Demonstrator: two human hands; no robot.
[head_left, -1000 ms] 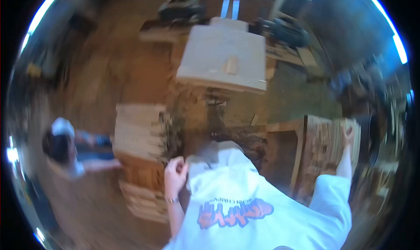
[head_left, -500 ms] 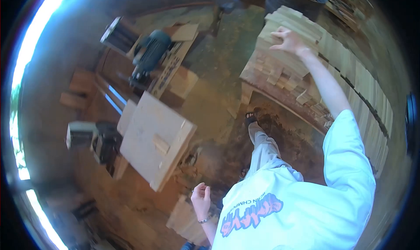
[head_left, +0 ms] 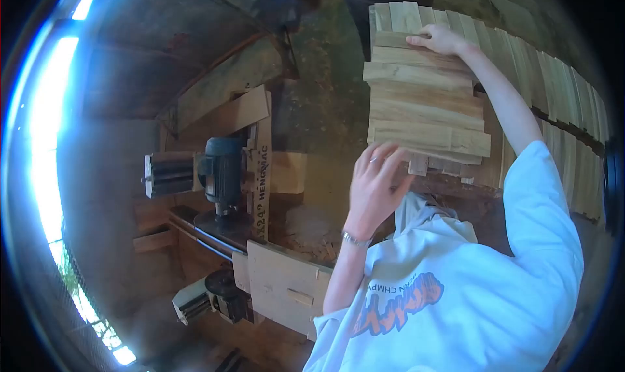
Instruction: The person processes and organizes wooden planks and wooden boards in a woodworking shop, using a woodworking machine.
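Observation:
In the head view, my right hand (head_left: 446,41) reaches across to the far end of a row of wooden slats (head_left: 426,98). Its thumb and fingers close over the farthest slat (head_left: 392,40). My left hand (head_left: 377,186), with a ring and a bracelet, is at the row's near end. Its fingers are apart and bent toward the nearest slat (head_left: 449,152), slightly blurred, and hold nothing visible. The slats lie side by side on top of a stack, their ends uneven.
More upright rows of slats (head_left: 540,66) stand to the right. A dark bin (head_left: 384,0) is behind the stack. At left stands a machine with a motor (head_left: 224,170) and a pale board table (head_left: 280,284) bearing a small wood piece (head_left: 301,298).
My left hand has risen from low beside my body to the near slats. My right hand has come down onto the far slat. The view has turned, and the stack appears nearer.

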